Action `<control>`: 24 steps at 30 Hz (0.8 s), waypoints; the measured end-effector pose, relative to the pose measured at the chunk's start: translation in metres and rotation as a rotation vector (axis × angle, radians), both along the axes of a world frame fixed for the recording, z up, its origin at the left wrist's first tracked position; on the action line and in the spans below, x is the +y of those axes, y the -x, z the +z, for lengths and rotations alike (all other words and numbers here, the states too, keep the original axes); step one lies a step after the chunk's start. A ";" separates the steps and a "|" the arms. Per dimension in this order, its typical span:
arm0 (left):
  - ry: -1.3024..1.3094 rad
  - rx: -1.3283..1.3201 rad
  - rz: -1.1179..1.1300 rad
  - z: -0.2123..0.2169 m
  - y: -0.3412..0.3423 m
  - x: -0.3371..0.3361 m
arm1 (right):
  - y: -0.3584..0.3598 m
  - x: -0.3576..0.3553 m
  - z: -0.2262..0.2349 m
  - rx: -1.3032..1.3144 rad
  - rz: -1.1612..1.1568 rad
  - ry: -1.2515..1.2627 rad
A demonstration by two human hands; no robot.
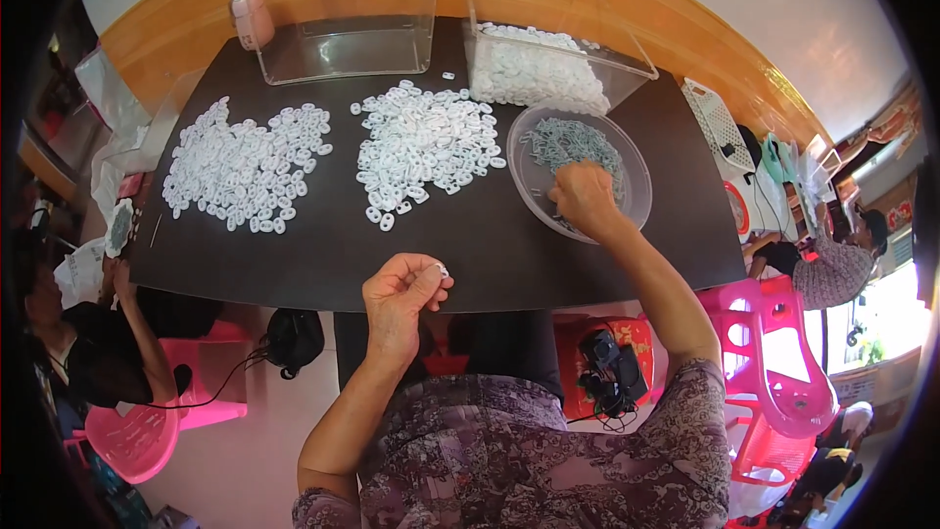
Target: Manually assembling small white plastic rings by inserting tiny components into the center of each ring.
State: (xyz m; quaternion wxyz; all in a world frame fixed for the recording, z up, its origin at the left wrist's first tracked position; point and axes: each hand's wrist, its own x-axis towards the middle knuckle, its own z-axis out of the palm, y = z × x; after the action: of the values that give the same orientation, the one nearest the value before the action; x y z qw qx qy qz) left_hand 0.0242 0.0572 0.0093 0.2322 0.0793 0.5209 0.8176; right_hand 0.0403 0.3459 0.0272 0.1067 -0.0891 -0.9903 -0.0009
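Note:
Near the table's front edge, my left hand (pixel 399 292) pinches a small white plastic piece (pixel 443 271) between thumb and fingers. My right hand (pixel 587 198) reaches down into a round translucent bowl (pixel 638 182), its fingers bent together. Small grey metal pins or screws (pixel 566 139) lie heaped in that bowl; whatever the right fingertips grip is hidden. Beyond my left hand spreads a pile of white oval pieces with two holes (pixel 427 142). A second pile of the same pieces (pixel 245 165) covers the table's left part.
A clear bin (pixel 539 64) of more white pieces stands behind the bowl on the dark table (pixel 470 255). Left of it is another clear bin (pixel 357 54), beside a pink object (pixel 253 20). Pink chairs (pixel 774 362) flank the table; other people sit left and right.

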 end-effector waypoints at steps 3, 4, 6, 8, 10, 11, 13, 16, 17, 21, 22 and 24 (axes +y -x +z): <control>-0.002 -0.010 -0.003 -0.002 -0.001 -0.002 | 0.003 -0.002 0.001 -0.116 0.000 -0.049; -0.016 -0.020 -0.004 -0.003 -0.001 -0.002 | 0.003 0.002 -0.004 -0.090 0.045 -0.092; -0.025 -0.040 0.004 -0.002 -0.003 -0.004 | 0.003 0.000 -0.002 -0.073 0.101 -0.129; -0.045 -0.052 -0.002 0.000 -0.002 -0.005 | 0.004 -0.001 0.004 -0.063 0.028 -0.018; -0.047 -0.060 0.003 0.000 0.000 -0.005 | -0.003 -0.003 0.008 0.018 0.098 -0.001; -0.050 -0.062 -0.001 -0.001 0.000 -0.007 | -0.007 -0.010 0.017 0.110 0.124 0.163; -0.057 -0.080 0.013 0.000 0.002 -0.012 | -0.013 -0.034 0.031 0.186 0.160 0.345; -0.129 -0.103 0.013 0.002 0.001 -0.014 | -0.018 -0.078 0.043 0.171 0.315 0.650; -0.129 -0.109 0.021 0.003 -0.001 -0.015 | -0.019 -0.091 0.042 0.139 0.359 0.708; -0.166 -0.139 0.038 0.006 -0.005 -0.019 | -0.016 -0.136 0.026 0.112 0.442 0.987; -0.171 -0.137 0.040 0.007 -0.006 -0.020 | -0.016 -0.142 0.026 0.109 0.445 0.985; -0.171 -0.124 0.056 0.007 -0.007 -0.026 | -0.014 -0.153 0.024 0.060 0.452 1.050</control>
State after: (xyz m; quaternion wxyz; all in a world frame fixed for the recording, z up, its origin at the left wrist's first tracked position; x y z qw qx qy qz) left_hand 0.0315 0.0316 0.0161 0.2335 0.0338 0.4358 0.8686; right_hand 0.0547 0.1931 0.0511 0.0737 0.0838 -0.8489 0.5166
